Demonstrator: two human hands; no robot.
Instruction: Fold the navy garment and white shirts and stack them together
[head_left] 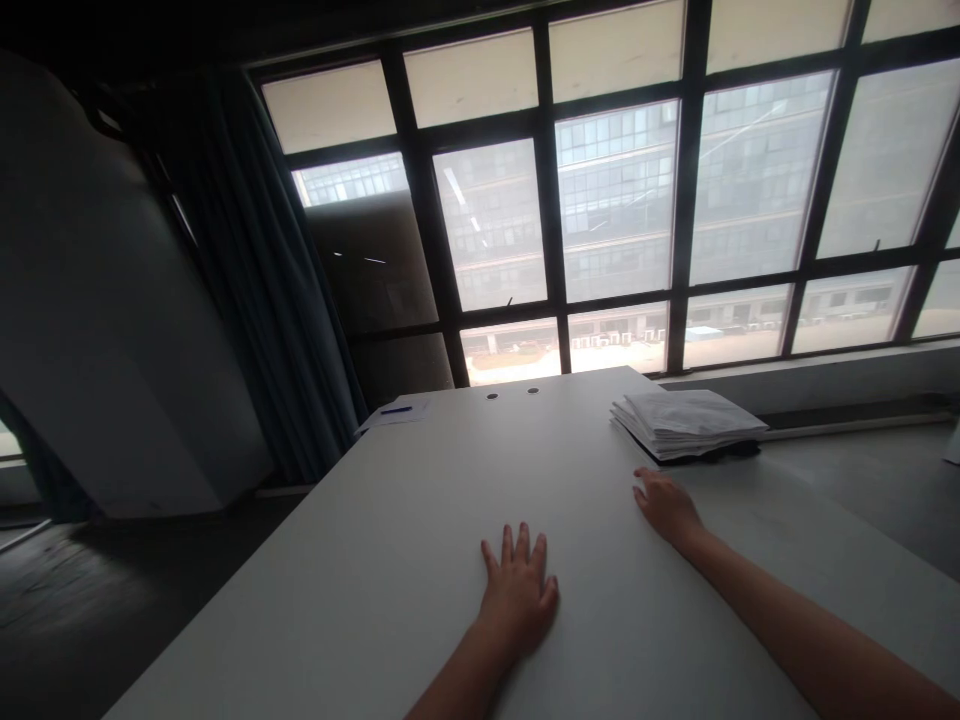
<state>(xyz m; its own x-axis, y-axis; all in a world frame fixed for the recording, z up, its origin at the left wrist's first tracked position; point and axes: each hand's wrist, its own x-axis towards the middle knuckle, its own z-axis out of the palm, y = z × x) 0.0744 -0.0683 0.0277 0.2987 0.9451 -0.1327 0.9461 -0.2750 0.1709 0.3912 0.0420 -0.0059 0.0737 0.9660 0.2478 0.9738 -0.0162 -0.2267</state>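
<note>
My left hand (516, 592) rests flat on the white table (420, 530), its fingers spread and nothing under them that I can see. Further forward and to the right, my right hand (667, 508) is at the tabletop with its thumb and forefinger apart; its other fingers are partly hidden. It holds nothing visible. Just beyond that hand lies a stack of white sheets (690, 415), layered unevenly, with something black (720, 453) showing beneath it. A small gap separates the right fingertips from the stack.
On the table's far left corner lie a blue pen (396, 410) and white paper (411, 415). Two round inserts (533, 390) sit near the far edge. Behind stand large dark-framed windows (615, 200) and a dark blue curtain (262, 270). The table's left edge drops to the floor (150, 590).
</note>
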